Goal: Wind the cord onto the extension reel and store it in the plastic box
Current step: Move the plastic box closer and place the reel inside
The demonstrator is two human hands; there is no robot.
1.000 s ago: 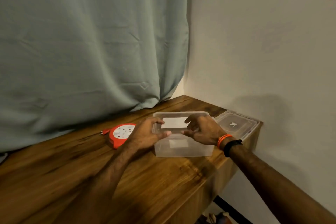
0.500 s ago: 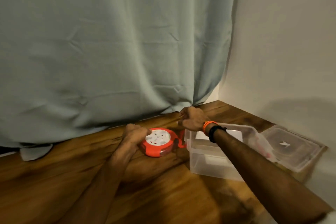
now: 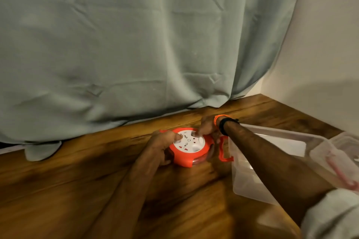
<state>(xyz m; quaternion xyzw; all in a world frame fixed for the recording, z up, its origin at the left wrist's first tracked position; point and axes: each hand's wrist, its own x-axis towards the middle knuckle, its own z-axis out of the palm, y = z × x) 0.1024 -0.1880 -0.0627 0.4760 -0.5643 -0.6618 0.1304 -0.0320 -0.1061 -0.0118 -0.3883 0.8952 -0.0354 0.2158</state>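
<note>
Now both hands point(image 3: 163, 142) around reel point(image 3: 189, 146).

Orange extension reel point(image 3: 189, 146) with white socket face on the wooden counter point(image 3: 77, 170), gripped at its left edge by the left hand point(image 3: 165, 141), right hand point(image 3: 206, 127) touching its top. Clear plastic box point(image 3: 272, 141) just beside, right. Grey-green curtain point(image 3: 136, 44) behind.
</note>
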